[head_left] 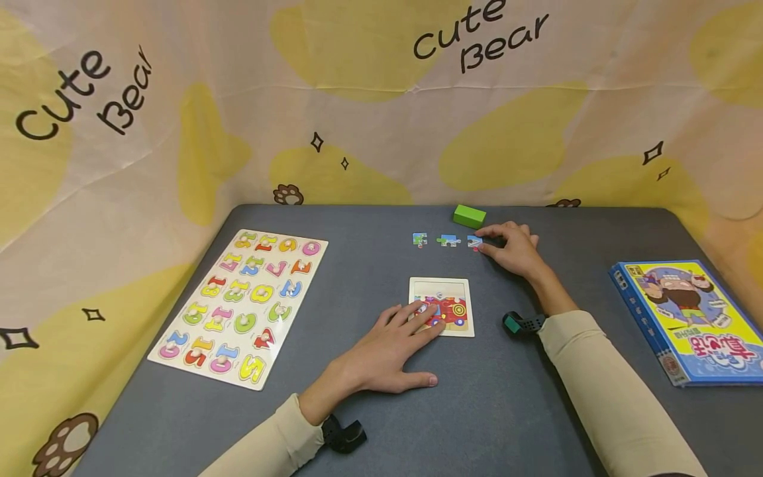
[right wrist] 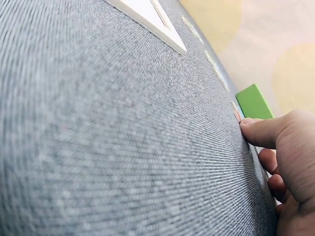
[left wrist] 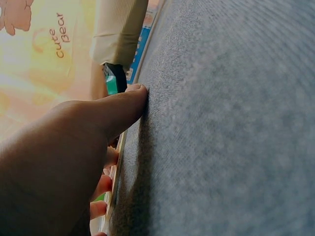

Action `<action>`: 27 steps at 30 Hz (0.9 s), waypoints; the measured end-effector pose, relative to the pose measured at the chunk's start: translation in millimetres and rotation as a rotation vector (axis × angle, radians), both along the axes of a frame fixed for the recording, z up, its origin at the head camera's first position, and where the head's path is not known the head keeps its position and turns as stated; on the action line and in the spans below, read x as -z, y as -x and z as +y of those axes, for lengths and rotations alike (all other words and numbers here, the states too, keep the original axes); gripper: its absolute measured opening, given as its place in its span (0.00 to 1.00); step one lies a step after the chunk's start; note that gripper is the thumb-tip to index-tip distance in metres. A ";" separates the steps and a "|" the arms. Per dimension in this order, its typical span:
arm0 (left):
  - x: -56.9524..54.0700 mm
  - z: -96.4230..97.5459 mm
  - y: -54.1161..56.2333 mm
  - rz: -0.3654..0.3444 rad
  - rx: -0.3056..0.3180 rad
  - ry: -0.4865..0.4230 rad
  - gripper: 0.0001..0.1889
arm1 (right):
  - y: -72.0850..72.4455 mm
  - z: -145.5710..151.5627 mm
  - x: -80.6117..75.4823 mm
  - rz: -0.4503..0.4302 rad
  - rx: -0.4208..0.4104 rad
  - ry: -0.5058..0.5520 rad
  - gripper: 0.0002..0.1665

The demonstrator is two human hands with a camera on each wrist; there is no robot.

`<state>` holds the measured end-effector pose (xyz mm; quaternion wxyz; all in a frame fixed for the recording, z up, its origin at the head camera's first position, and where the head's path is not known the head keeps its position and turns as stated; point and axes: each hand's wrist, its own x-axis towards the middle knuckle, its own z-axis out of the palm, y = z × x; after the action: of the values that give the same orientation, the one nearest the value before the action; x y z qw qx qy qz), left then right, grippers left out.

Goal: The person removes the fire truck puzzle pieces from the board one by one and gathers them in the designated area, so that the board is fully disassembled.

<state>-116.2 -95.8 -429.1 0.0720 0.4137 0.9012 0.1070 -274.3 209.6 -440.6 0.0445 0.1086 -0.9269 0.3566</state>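
Note:
My left hand (head_left: 390, 351) lies spread over the lower left of a white puzzle frame (head_left: 441, 286), fingertips on its picture of a red vehicle (head_left: 457, 311). The thumb is stretched out on the grey table beside the frame; in the left wrist view this thumb (left wrist: 118, 110) points away along the cloth-like surface. Farther back, my right hand (head_left: 514, 248) pinches a small blue jigsaw piece (head_left: 473, 241) between thumb and index finger, at its right side. Left of that piece lie two more jigsaw pieces, a wide one (head_left: 448, 241) and a green-and-blue one (head_left: 420, 239).
A green block (head_left: 469, 216) sits at the table's back edge, just behind the pinched piece. On the left lies a white board (head_left: 238, 311) of colourful knobbed number shapes. A blue and yellow box (head_left: 691, 324) rests at the right. Behind the table hangs a patterned cloth (head_left: 369, 119).

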 end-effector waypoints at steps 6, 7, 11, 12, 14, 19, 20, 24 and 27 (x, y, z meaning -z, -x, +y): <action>1.0 -0.1 0.3 0.004 0.003 -0.012 0.44 | -1.6 -0.9 -2.2 -0.012 -0.001 0.001 0.18; 1.2 -0.2 0.3 0.003 0.004 -0.014 0.44 | -1.7 -0.9 -2.2 -0.012 -0.001 0.001 0.18; 1.3 -0.3 0.2 0.007 0.004 -0.013 0.44 | -1.5 -0.6 -1.3 -0.006 0.000 0.003 0.18; 1.3 -0.4 0.2 0.008 0.004 -0.014 0.44 | -1.3 -0.5 -0.9 -0.005 0.000 0.003 0.18; 1.2 -0.3 0.2 0.009 0.004 -0.014 0.44 | -0.9 -0.3 -0.3 -0.001 -0.001 0.003 0.18; 1.4 -0.2 0.5 0.002 0.000 -0.008 0.44 | -0.6 0.1 0.6 0.010 0.002 0.005 0.18; 1.5 -0.2 0.6 0.003 0.000 -0.006 0.44 | -0.6 0.1 0.7 0.012 0.002 0.005 0.18; 1.4 0.0 0.5 0.002 -0.001 -0.005 0.44 | -0.1 0.1 1.1 0.015 0.006 0.008 0.18; 1.2 0.0 0.2 0.004 0.000 -0.006 0.44 | 0.5 -0.2 1.5 0.012 0.010 0.010 0.18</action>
<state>-116.5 -95.8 -430.3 0.0690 0.4141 0.9011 0.1089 -274.8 209.4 -442.1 0.0523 0.1059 -0.9254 0.3601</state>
